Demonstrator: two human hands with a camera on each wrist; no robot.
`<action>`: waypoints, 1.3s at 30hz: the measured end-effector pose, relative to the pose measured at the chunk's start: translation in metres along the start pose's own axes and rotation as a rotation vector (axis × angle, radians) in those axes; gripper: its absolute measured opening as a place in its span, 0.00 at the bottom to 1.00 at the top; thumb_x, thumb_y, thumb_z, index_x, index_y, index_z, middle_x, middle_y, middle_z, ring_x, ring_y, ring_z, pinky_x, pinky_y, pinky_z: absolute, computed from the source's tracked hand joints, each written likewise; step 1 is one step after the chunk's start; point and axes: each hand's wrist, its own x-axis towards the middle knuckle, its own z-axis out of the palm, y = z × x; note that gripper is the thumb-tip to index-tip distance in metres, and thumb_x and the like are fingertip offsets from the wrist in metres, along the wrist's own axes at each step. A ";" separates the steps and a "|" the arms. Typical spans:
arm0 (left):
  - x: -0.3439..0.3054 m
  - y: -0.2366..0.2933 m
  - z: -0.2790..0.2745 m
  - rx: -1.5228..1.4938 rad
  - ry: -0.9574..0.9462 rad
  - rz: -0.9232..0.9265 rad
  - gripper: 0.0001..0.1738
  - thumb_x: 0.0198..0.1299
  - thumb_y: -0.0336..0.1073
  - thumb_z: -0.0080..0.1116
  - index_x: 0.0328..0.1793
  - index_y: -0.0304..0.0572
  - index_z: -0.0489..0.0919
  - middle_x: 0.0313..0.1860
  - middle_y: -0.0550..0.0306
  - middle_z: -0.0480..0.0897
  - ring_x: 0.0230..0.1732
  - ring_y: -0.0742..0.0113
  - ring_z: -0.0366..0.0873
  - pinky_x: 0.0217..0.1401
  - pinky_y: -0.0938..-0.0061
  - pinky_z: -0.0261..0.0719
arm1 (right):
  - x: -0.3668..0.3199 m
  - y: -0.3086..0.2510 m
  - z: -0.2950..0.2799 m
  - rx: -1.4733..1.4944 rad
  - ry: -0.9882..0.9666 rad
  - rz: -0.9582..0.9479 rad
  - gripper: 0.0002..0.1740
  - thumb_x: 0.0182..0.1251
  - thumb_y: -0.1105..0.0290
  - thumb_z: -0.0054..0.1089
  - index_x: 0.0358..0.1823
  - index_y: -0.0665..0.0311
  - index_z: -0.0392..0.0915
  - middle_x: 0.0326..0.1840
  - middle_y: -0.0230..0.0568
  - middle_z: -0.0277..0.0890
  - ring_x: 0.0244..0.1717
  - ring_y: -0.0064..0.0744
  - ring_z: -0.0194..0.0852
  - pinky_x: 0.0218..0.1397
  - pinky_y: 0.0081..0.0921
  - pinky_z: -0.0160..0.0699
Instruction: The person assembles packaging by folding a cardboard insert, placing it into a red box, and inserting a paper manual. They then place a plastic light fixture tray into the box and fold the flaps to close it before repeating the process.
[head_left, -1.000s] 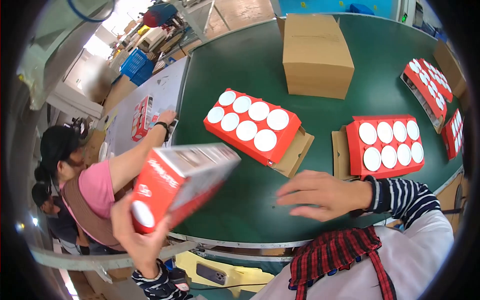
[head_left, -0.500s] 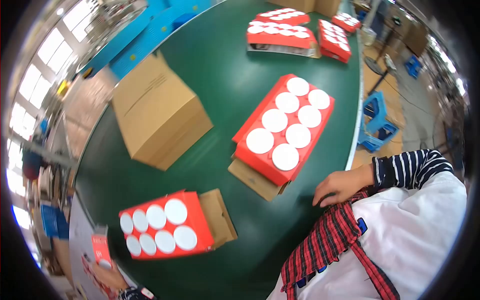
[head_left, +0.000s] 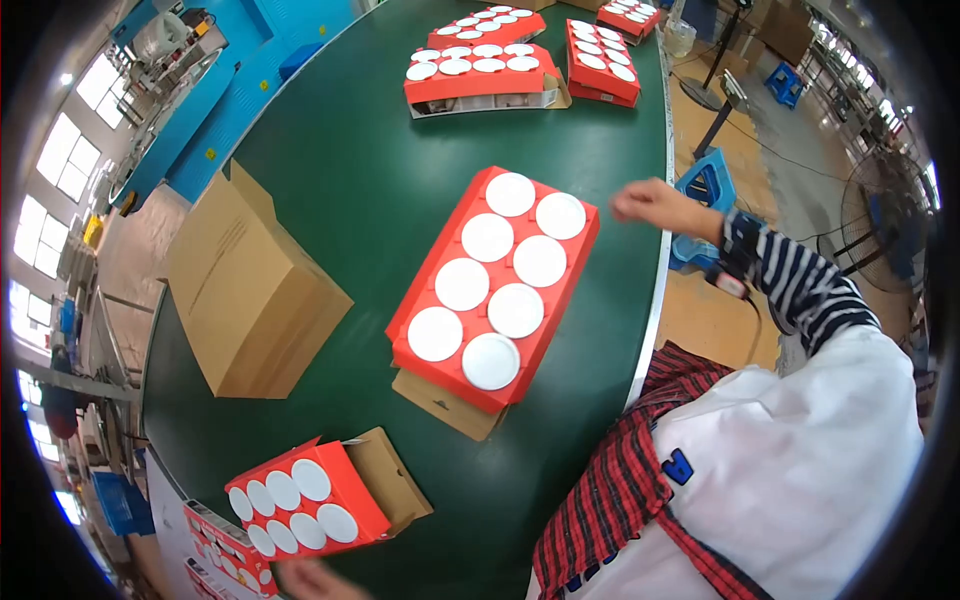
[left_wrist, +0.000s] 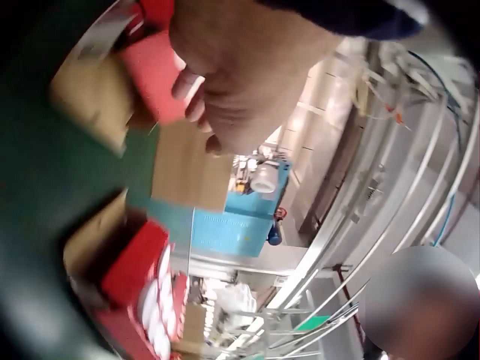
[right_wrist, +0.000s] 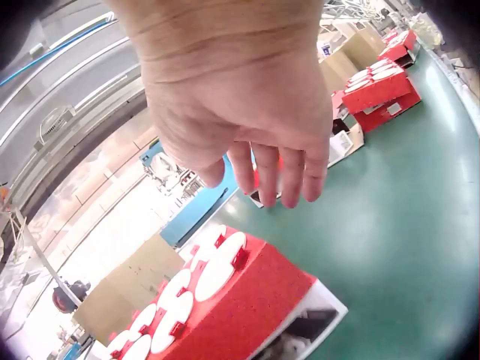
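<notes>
A large red box with white round lids (head_left: 487, 265) lies mid-table in the head view, its cardboard flap out at the near end. My right hand (head_left: 660, 205) hovers empty past its far right corner; in the right wrist view that hand (right_wrist: 247, 112) has its fingers relaxed above the red box (right_wrist: 255, 300). At the lower left is a smaller-looking red box (head_left: 300, 500) with an open flap. My left hand (head_left: 320, 580), partly cut off, is below it. The left wrist view shows the left hand (left_wrist: 232, 82) with loose fingers, holding nothing visible, beside a red box (left_wrist: 154, 75).
A brown carton (head_left: 250, 300) stands on the left of the green table (head_left: 350, 150). Several red boxes (head_left: 480, 95) lie at the far end. More red packs (head_left: 225, 550) are on the pale surface at lower left. Blue stools (head_left: 708, 185) stand beyond the right edge.
The red pack my left hand held is out of its grip, and that hand has moved right from the pale surface. My right hand has moved up beside the central box. The head view has turned rightward.
</notes>
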 end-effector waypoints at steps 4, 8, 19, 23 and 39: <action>-0.101 0.125 0.101 -0.782 -0.502 -0.607 0.32 0.66 0.35 0.54 0.73 0.32 0.57 0.53 0.43 0.77 0.49 0.62 0.77 0.56 0.72 0.75 | 0.094 -0.017 0.001 0.175 0.005 -0.108 0.29 0.71 0.50 0.49 0.60 0.67 0.72 0.59 0.42 0.73 0.60 0.31 0.68 0.63 0.27 0.66; -0.111 0.226 0.148 -1.000 -0.525 -1.112 0.32 0.73 0.49 0.41 0.76 0.43 0.51 0.55 0.43 0.73 0.44 0.60 0.78 0.47 0.71 0.80 | 0.183 -0.018 0.034 0.196 -0.197 -0.367 0.31 0.71 0.48 0.49 0.62 0.67 0.70 0.61 0.45 0.72 0.61 0.34 0.69 0.64 0.28 0.66; -0.106 0.318 0.183 -0.676 0.109 -1.098 0.28 0.72 0.47 0.45 0.72 0.40 0.63 0.59 0.53 0.74 0.51 0.69 0.75 0.45 0.73 0.79 | 0.205 -0.016 0.082 0.823 -0.402 -0.429 0.16 0.71 0.64 0.51 0.55 0.64 0.69 0.53 0.35 0.70 0.52 0.23 0.67 0.57 0.23 0.68; -0.087 0.332 0.165 -0.590 0.111 -1.111 0.29 0.70 0.47 0.49 0.70 0.38 0.64 0.58 0.54 0.76 0.52 0.68 0.77 0.43 0.73 0.80 | 0.191 -0.033 0.058 1.059 -0.529 -0.200 0.14 0.71 0.72 0.48 0.56 0.63 0.69 0.56 0.34 0.68 0.54 0.20 0.67 0.56 0.21 0.69; 0.151 0.247 0.354 -0.908 -0.396 -0.795 0.35 0.64 0.39 0.59 0.72 0.32 0.60 0.67 0.46 0.66 0.58 0.63 0.73 0.42 0.69 0.86 | 0.350 -0.049 0.001 1.129 -0.093 -0.196 0.23 0.70 0.72 0.48 0.65 0.63 0.62 0.55 0.44 0.70 0.53 0.31 0.74 0.53 0.29 0.79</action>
